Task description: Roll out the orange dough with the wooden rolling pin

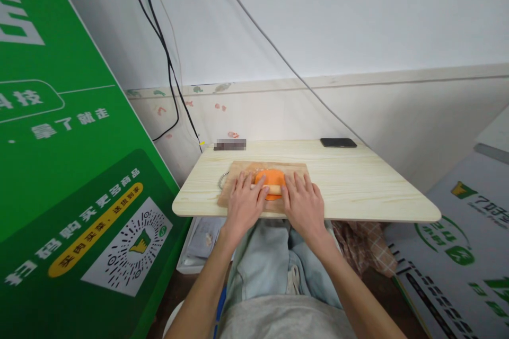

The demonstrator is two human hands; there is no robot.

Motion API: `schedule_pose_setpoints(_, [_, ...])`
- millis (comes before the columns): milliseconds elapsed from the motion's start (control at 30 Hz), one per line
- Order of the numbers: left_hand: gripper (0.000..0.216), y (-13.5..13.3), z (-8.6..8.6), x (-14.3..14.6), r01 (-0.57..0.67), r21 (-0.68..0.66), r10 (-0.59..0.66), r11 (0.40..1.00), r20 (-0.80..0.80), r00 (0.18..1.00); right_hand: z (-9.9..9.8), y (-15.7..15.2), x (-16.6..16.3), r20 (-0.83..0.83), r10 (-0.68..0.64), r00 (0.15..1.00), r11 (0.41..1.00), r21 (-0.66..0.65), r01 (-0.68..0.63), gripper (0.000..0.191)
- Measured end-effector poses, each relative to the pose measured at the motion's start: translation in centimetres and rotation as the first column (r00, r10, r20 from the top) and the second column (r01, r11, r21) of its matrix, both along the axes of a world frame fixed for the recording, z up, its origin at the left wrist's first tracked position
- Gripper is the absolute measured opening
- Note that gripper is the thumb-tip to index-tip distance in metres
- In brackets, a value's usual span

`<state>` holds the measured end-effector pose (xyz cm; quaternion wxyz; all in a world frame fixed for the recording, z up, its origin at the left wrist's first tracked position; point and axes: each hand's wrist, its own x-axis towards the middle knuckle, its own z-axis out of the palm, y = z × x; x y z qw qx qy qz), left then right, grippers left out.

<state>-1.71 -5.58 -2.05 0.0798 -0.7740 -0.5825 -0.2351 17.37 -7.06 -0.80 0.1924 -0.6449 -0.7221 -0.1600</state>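
A light wooden rolling pin (272,189) lies across a flattened orange piece of dough or modelling clay (270,176) on a wooden board (296,167). My left hand (246,198) rests on the pin's left end, its fingers stretched forward and spread. Over the right end lies my right hand (304,198), palm down with fingers extended and apart. Both hands cover the ends of the pin. The middle of the pin shows between them, with orange visible in front of and behind it. At the board's left edge is a metal ring handle (222,180).
The board sits near the front edge of a pale wood-grain table (369,185). At the table's back are a black phone (338,142) and a blurred-out dark item (230,144). A green panel (79,159) stands left, a printed white panel (469,222) right. Cables (170,63) hang along the wall.
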Motion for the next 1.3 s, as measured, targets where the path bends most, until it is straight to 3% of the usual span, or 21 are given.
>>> schedule_pose_setpoints(200, [0.054,1.2,0.3,0.0,0.014,-0.045,-0.014,0.999,-0.018,1.000,0.0,1.4,0.5,0.005,0.040,0.999,0.999,-0.019,-0.040,0.059])
schedule_pose_setpoints(433, [0.065,6.7,2.6,1.1,-0.059,-0.209,0.049,0.976,-0.053,0.997,2.4,7.2,0.5,-0.026,-0.004,1.000,0.983,-0.183,-0.001,0.063])
schedule_pose_setpoints(667, [0.064,11.6,4.3,1.7,-0.091,-0.375,0.066,0.922,-0.080,0.995,4.8,11.4,0.6,-0.039,-0.022,0.999,0.903,-0.430,0.003,0.066])
schedule_pose_setpoints(1300, [0.051,14.2,4.1,1.2,-0.053,-0.384,0.003,0.922,-0.131,0.991,5.1,13.3,0.7,-0.042,-0.036,0.998,0.882,-0.470,0.012,0.054])
